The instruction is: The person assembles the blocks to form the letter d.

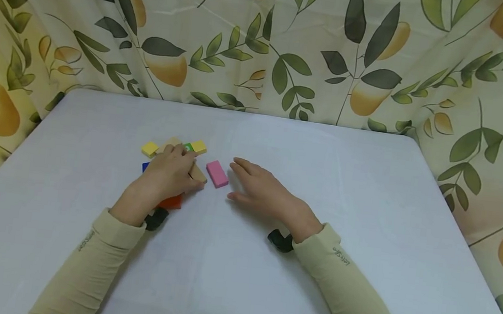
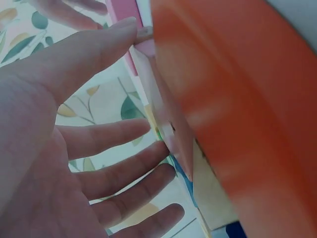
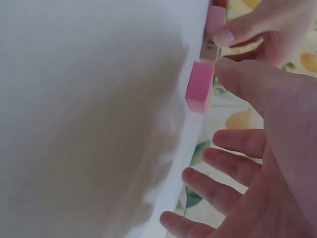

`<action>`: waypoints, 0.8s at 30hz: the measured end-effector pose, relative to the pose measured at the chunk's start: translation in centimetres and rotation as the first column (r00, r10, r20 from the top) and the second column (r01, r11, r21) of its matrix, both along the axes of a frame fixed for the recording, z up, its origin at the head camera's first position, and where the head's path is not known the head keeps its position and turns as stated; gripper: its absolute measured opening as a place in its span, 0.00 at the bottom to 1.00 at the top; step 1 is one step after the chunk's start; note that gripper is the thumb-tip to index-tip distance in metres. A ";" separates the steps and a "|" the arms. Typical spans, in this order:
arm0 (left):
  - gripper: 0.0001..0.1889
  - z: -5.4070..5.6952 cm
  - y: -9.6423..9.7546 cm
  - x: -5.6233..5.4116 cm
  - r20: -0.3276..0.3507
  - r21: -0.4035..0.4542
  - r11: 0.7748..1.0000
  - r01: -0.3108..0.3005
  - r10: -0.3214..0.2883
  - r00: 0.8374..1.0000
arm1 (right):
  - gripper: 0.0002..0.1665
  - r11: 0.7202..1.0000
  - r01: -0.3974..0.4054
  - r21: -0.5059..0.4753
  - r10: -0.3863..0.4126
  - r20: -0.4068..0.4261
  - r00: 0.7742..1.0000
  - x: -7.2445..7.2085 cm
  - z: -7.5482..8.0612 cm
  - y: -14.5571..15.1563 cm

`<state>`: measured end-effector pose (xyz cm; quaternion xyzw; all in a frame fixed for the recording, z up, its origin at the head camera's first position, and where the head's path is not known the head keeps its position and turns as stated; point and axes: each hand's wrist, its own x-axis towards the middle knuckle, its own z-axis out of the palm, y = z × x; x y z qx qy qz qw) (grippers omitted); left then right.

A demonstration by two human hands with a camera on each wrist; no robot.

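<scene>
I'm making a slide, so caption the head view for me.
Left hand over a cluster of colored blocks, right hand beside a pink block on a white table.

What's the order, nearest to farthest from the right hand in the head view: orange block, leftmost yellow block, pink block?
1. Pink block: just left of the right hand, between the two hands.
2. Orange block: farther left, partly hidden by the left hand.
3. Leftmost yellow block: beyond the left hand, toward the table's far side.
</scene>
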<state>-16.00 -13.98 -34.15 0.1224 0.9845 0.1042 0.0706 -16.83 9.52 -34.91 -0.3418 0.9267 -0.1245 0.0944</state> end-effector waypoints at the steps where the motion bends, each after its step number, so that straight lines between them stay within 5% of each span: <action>1: 0.37 0.0 -0.1 0.0 0.002 0.000 1.000 -0.004 0.004 1.000 | 0.43 1.000 -0.007 0.005 0.007 0.000 1.000 -0.1 0.0 -0.3; 13: 0.33 0.0 -0.3 0.2 -0.043 -0.004 1.000 0.030 -0.030 0.999 | 0.41 0.998 -0.060 0.030 0.060 -0.007 0.998 -1.1 -0.7 -3.5; 24: 0.26 0.2 -0.1 0.5 -0.078 0.034 0.998 0.044 -0.041 0.996 | 0.25 0.992 -0.123 -0.027 0.117 -0.159 0.980 -1.0 -1.2 -3.2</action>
